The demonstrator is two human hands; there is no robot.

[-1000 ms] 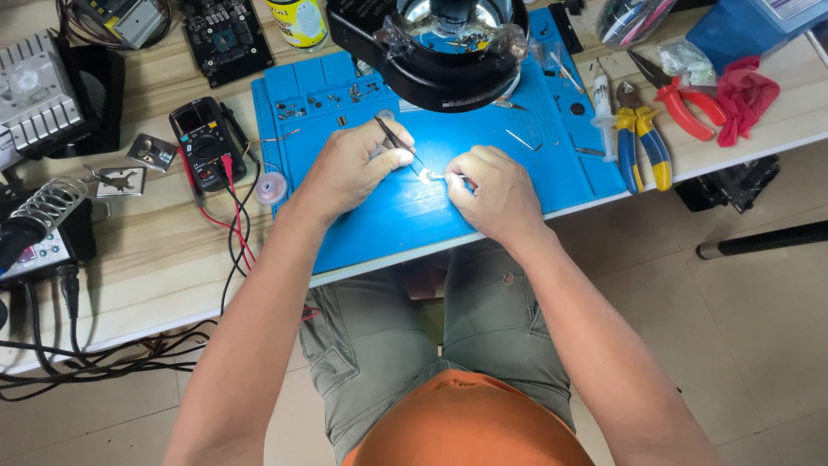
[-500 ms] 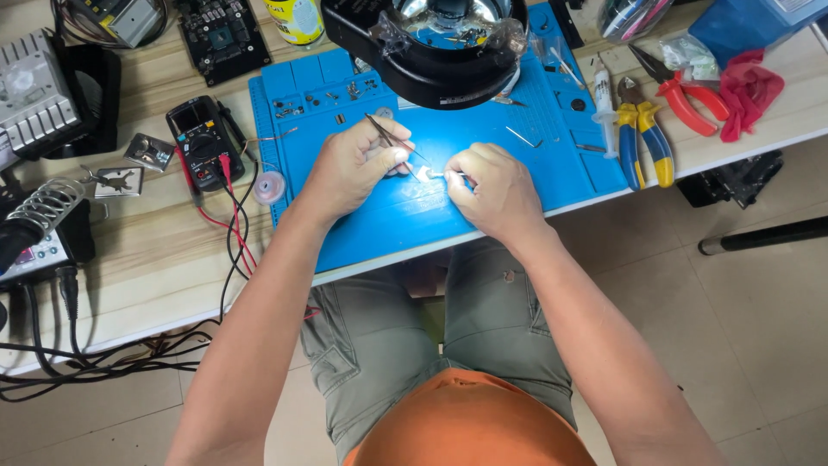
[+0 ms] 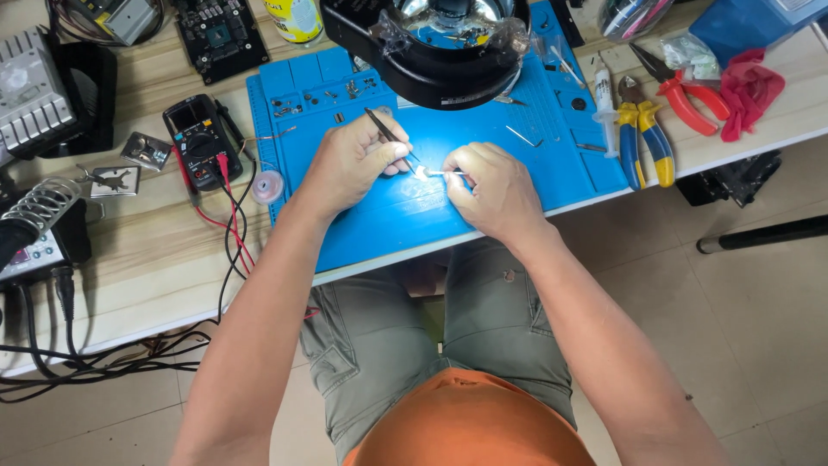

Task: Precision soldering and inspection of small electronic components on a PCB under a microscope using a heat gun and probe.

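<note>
My left hand (image 3: 354, 162) grips black tweezers (image 3: 385, 134), tips pointing down at a small white part (image 3: 423, 172) on the blue work mat (image 3: 405, 216). My right hand (image 3: 487, 185) is closed on a thin white swab stick (image 3: 448, 173) whose tip meets the same white part. Both hands rest on the mat just below a black ring magnifier lamp (image 3: 435, 52). What lies under the swab tip is too small to make out.
Black multimeter (image 3: 200, 142) with red leads and a solder spool (image 3: 268, 186) lie left of the mat. Soldering iron stand (image 3: 30, 211) and cables at far left. Blue-yellow pliers (image 3: 642, 138), red cutters (image 3: 681, 91), a syringe (image 3: 604, 95) and a red cloth (image 3: 750, 86) lie right.
Both hands stay on the same spot; the tweezers have tilted slightly and the view has shifted a little. Nothing picked up or let go.
</note>
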